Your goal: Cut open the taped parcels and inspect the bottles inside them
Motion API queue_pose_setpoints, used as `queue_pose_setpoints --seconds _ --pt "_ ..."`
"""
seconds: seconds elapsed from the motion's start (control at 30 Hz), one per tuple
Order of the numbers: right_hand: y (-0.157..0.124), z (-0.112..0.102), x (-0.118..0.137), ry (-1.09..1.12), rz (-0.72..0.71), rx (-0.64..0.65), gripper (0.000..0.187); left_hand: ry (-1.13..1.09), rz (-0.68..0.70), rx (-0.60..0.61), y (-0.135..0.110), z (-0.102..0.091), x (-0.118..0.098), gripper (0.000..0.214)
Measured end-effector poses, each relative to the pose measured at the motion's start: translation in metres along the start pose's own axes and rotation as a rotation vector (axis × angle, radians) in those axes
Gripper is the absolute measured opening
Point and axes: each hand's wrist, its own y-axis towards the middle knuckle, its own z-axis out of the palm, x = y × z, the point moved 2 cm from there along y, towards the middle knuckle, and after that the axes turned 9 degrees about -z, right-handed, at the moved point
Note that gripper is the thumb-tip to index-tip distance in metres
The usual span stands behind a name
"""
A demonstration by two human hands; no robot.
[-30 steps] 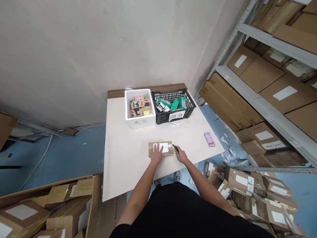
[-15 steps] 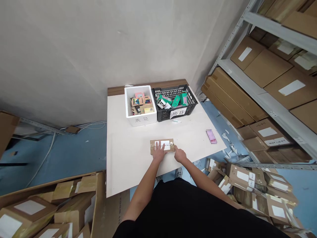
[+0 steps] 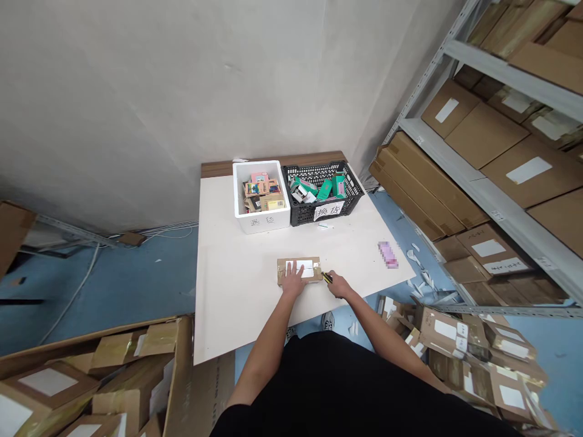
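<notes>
A small brown cardboard box (image 3: 316,268) with a white label and clear tape lies flat near the front of the white table (image 3: 237,291). My left hand (image 3: 294,280) rests on top of it, fingers spread over the label. Just off the box's right end, my right hand (image 3: 339,285) grips a yellow-and-black utility knife (image 3: 327,277). The knife's front end points at that end of the box; whether the blade touches it is too small to tell.
Behind the box stand a white foam bin (image 3: 262,223) of small packages and a black crate (image 3: 303,215) with green boxes. A pixelated pink item (image 3: 388,255) lies at right. Shelves (image 3: 483,176) of cartons rise on the right; a large carton (image 3: 184,352) holds boxes at lower left.
My right hand has drawn back to the right from the box's end, and the knife in it now shows. My left hand stays on the box. The view has shifted slightly.
</notes>
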Motion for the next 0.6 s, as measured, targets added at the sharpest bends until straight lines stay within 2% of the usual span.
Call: queue_pose_setpoints --seconds 0.1,0.13,0.2,0.27,0.33,0.4,0.5,0.57,0.6 --pt "0.004 0.002 -0.010 0.081 0.025 -0.241 0.051 -0.017 -0.006 0.003 0.004 -0.016 0.003 0.076" --pt "0.005 0.009 -0.013 0.116 0.033 -0.313 0.054 -0.027 -0.011 -0.026 0.006 -0.023 0.006 0.073" --pt "0.008 0.032 -0.019 0.211 0.081 -0.380 0.060 -0.041 -0.023 -0.087 0.010 -0.035 0.015 0.067" --pt "0.016 0.059 -0.024 0.307 0.152 -0.404 0.071 -0.038 -0.035 -0.074 0.010 -0.043 0.026 0.067" --pt "0.027 0.083 -0.025 0.388 0.166 -0.381 0.081 -0.034 -0.046 0.003 0.006 -0.044 0.036 0.071" --pt "0.044 0.097 -0.023 0.446 0.155 -0.354 0.087 -0.038 -0.095 0.046 -0.002 -0.041 0.042 0.075" --pt "0.076 0.097 -0.010 0.503 0.174 -0.337 0.098 -0.031 -0.265 0.005 -0.018 -0.035 0.046 0.073" --pt "0.100 0.088 0.010 0.557 0.209 -0.337 0.104 -0.031 -0.385 -0.011 -0.030 -0.033 0.047 0.069" --pt "0.111 0.081 0.023 0.585 0.205 -0.342 0.105 -0.049 -0.418 0.020 -0.036 -0.032 0.046 0.066"
